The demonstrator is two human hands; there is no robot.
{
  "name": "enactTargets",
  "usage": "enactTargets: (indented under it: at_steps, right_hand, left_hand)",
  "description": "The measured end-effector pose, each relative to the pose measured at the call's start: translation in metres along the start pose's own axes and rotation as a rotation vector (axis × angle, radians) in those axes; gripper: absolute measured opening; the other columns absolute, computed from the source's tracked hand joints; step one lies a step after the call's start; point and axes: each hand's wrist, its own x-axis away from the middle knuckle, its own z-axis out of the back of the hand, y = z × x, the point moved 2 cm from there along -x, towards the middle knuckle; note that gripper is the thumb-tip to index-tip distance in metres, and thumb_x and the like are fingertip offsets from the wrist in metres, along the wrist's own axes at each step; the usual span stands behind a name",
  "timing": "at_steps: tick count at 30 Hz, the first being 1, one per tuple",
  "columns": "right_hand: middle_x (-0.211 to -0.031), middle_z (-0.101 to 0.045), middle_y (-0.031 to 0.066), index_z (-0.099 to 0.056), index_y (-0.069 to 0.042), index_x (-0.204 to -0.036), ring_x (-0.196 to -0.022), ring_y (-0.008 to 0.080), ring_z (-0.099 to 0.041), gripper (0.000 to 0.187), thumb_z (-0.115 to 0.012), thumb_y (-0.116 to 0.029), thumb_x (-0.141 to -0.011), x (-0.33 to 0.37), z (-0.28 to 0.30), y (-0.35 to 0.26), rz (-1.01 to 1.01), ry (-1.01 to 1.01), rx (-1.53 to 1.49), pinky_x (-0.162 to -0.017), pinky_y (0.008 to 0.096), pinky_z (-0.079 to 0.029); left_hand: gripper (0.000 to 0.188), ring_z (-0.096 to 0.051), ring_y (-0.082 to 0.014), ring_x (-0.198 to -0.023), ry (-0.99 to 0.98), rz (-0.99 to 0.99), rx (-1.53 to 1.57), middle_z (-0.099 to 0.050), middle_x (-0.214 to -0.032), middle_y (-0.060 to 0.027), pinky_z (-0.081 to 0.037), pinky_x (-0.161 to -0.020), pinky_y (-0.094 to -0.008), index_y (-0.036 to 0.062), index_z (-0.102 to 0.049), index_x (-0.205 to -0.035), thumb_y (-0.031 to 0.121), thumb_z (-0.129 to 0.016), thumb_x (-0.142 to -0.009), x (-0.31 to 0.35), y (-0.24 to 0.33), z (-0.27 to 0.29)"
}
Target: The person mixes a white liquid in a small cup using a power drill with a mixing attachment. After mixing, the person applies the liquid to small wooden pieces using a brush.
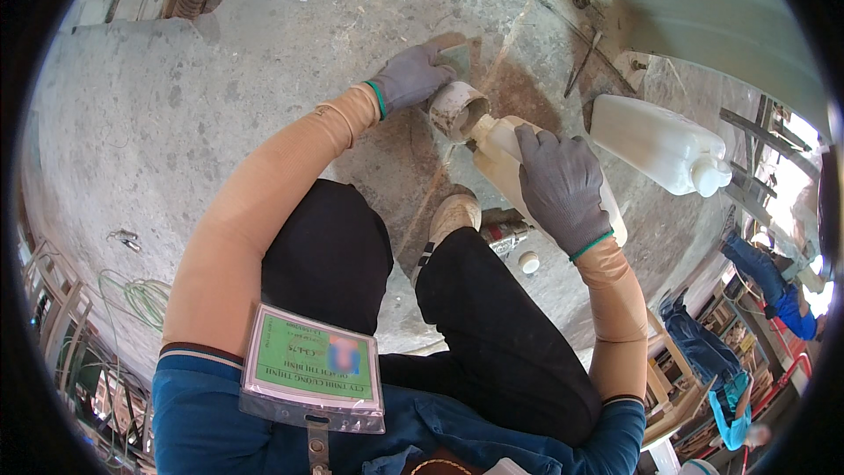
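My left hand (411,79), in a grey glove with a green cuff, holds a stained white cup (459,112) low over the concrete floor. The cup is tilted, its mouth toward the jug, and some of my fingertips are hidden behind it. In my right hand (564,185), gloved the same way, is a yellowish plastic jug (503,165), gripped from above. The jug leans over with its uncapped neck at the cup's rim. Whether liquid is flowing I cannot make out. A small white cap (528,262) lies on the floor near the jug, next to a can-like container (505,236).
A second, whitish jug (659,142) with its cap on is to the right. Past it is a pale green panel (721,9). Thin green hose (141,299) lies coiled at left. Two people (721,378) are at the far right among timber. My shoe (455,215) is just below the cup.
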Motion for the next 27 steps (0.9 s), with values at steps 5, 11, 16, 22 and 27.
enactTargets:
  at_steps: [5, 11, 16, 22, 27]
  right_hand:
    - [-0.078, -0.057, 0.0072, -0.054, -0.01, -0.105, -0.072, 0.0238, -0.06, 0.029, -0.061, -0.015, -0.077, -0.002, 0.0, 0.0, 0.002, 0.011, 0.002, -0.068, 0.036, -0.045]
    - [-0.077, -0.057, 0.0074, -0.054, -0.009, -0.103, -0.07, 0.0249, -0.06, 0.027, -0.06, -0.015, -0.078, -0.004, -0.003, 0.002, 0.019, 0.05, -0.023, -0.067, 0.0364, -0.043]
    - [-0.076, -0.057, 0.0074, -0.054, -0.009, -0.105, -0.069, 0.0251, -0.059, 0.029, -0.06, -0.014, -0.077, -0.004, -0.003, 0.001, 0.015, 0.071, -0.016, -0.066, 0.0364, -0.043]
    - [-0.076, -0.057, 0.0072, -0.054, -0.01, -0.107, -0.069, 0.0252, -0.059, 0.03, -0.06, -0.015, -0.077, -0.007, -0.001, 0.0, 0.031, 0.088, -0.012, -0.066, 0.0369, -0.043]
    - [-0.076, -0.056, 0.0073, -0.054, -0.01, -0.107, -0.069, 0.0253, -0.059, 0.031, -0.06, -0.015, -0.077, -0.006, -0.003, 0.001, 0.029, 0.068, 0.002, -0.066, 0.0369, -0.044]
  left_hand:
    - [0.045, -0.063, -0.0269, -0.089, 0.045, -0.046, -0.034, -0.066, -0.098, -0.0187, -0.049, -0.082, -0.0359, 0.0001, -0.053, -0.124, 0.024, -0.056, -0.086, 0.002, -0.003, -0.002]
    - [0.044, -0.063, -0.0265, -0.08, 0.093, -0.061, -0.239, -0.066, -0.088, -0.0169, -0.049, -0.076, -0.0365, 0.0004, -0.057, -0.117, 0.032, -0.056, -0.087, 0.005, 0.008, -0.004]
    - [0.042, -0.062, -0.0331, -0.078, 0.094, -0.079, -0.349, -0.064, -0.083, -0.0205, -0.048, -0.074, -0.0402, -0.0002, -0.059, -0.111, 0.035, -0.056, -0.087, 0.011, 0.02, -0.005]
    - [0.041, -0.062, -0.0354, -0.08, 0.109, -0.085, -0.294, -0.064, -0.085, -0.0206, -0.048, -0.076, -0.041, -0.0001, -0.059, -0.107, 0.036, -0.055, -0.087, 0.011, 0.016, -0.004]
    - [0.043, -0.062, -0.0354, -0.082, 0.102, -0.088, -0.342, -0.064, -0.088, -0.0211, -0.047, -0.076, -0.0414, 0.0005, -0.058, -0.109, 0.037, -0.054, -0.087, 0.007, 0.017, -0.004]
